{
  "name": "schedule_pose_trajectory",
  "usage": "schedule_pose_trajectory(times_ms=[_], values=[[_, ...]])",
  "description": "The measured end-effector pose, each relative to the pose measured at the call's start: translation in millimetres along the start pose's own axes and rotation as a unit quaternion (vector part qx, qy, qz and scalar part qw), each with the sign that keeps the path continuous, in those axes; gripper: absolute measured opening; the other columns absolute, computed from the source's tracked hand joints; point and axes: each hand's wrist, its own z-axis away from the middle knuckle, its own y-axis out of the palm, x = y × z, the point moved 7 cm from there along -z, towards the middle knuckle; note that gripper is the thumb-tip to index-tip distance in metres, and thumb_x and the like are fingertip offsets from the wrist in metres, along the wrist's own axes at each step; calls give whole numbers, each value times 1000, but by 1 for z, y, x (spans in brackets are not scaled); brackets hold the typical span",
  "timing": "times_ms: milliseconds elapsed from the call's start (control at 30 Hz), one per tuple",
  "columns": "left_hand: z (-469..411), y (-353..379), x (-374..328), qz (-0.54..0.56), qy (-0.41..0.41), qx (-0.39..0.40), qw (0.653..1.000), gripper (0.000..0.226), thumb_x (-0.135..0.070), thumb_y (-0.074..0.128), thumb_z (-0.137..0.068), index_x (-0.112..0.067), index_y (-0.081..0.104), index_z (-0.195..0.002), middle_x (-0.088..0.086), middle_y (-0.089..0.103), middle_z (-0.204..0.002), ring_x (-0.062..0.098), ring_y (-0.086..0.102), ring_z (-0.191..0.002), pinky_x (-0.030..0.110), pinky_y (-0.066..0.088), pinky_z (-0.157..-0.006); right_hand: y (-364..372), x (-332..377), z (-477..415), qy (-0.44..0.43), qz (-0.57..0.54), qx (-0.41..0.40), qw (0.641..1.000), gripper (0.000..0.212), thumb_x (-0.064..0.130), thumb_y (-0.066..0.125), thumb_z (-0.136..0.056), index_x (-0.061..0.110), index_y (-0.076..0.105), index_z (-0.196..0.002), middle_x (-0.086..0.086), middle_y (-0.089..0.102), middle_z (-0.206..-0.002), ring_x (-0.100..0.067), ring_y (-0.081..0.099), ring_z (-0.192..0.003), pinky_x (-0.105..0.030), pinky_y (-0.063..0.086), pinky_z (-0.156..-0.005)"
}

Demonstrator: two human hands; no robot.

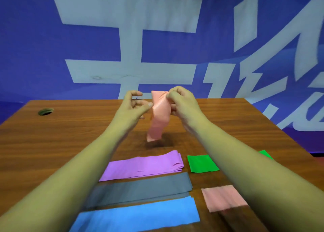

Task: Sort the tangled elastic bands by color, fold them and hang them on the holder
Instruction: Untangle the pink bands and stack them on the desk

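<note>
A pink elastic band (pixel 159 117) hangs above the middle of the wooden table (pixel 52 144), its lower end near the tabletop. My right hand (pixel 182 103) pinches its top edge. My left hand (pixel 133 107) is just left of the band, thumb and fingers curled, thumb tip touching the band's edge. Flat on the table near me lie a folded purple band (pixel 143 165), a grey band (pixel 140 189) and a blue band (pixel 136 216). A folded green band (pixel 201 163) and another folded pink band (pixel 222 198) lie to the right, partly under my right forearm. No holder is in view.
A round cable hole (pixel 45 111) sits at the table's far left corner. A blue banner with large white characters (pixel 133 38) hangs behind the table. The table's right edge (pixel 280 131) runs diagonally close to the green band.
</note>
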Motion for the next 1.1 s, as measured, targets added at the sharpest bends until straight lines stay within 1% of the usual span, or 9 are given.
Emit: schedule_pose_trajectory(times_ms=[100,200,333,533,667,800,900,1000,1100], values=[[15,3,-34,-55,16,41,998,61,-43,73,-76,-33,48,-130,-1,65,-109,10,62,-96,25,47,-77,-8,34,19,-9,-2,13,1000,5,20,51,-76,23,53,-72,-11,50,-78,-24,50,-73,-35,44,-62],[39,21,-57,-8,-7,140,990,64,-53,72,-71,-29,57,-128,0,68,-109,14,64,-99,30,49,-84,-20,63,42,-31,17,12,999,6,20,52,-81,22,54,-75,-8,55,-80,-24,55,-73,-32,44,-60],[65,35,-84,57,3,151,987,43,-22,77,-77,-14,60,-115,0,66,-80,11,59,-73,29,45,-78,-36,92,68,-60,28,8,998,15,17,55,-84,23,53,-71,-4,52,-70,-16,49,-57,-26,40,-51],[89,34,-109,52,10,120,991,13,-9,64,-88,-12,66,-101,7,70,-83,19,64,-74,28,46,-69,-68,106,104,-60,129,-26,989,8,15,57,-84,20,61,-79,2,59,-69,-13,51,-60,-29,40,-57],[101,40,-129,124,2,113,986,21,-5,53,-96,-19,60,-109,6,67,-67,17,63,-60,24,50,-58,-80,98,127,-75,200,18,977,10,8,57,-86,16,60,-80,5,53,-50,-12,46,-49,-23,35,-49],[109,54,-142,143,3,154,978,26,0,50,-94,-11,73,-95,5,72,-81,12,67,-71,22,55,-63,-81,83,144,-64,186,77,978,10,2,56,-89,10,57,-83,1,50,-48,-18,45,-50,-26,36,-51],[114,66,-147,132,21,165,977,31,14,50,-88,-5,69,-105,7,74,-90,14,71,-83,22,57,-72,-88,77,151,-33,139,78,987,10,3,59,-90,9,57,-84,-7,51,-57,-16,47,-51,-26,42,-51],[114,71,-148,95,39,143,984,25,7,65,-83,-5,70,-104,7,74,-91,14,71,-82,19,56,-70,-94,76,157,-16,114,87,989,11,3,60,-91,10,57,-83,-6,50,-57,-12,46,-49,-25,44,-51],[115,74,-151,21,62,128,990,6,-9,69,-86,-13,73,-88,7,72,-79,13,64,-60,17,45,-51,-100,80,162,-28,141,91,985,8,-2,60,-88,6,61,-88,-5,58,-63,-15,56,-58,-27,51,-56]])
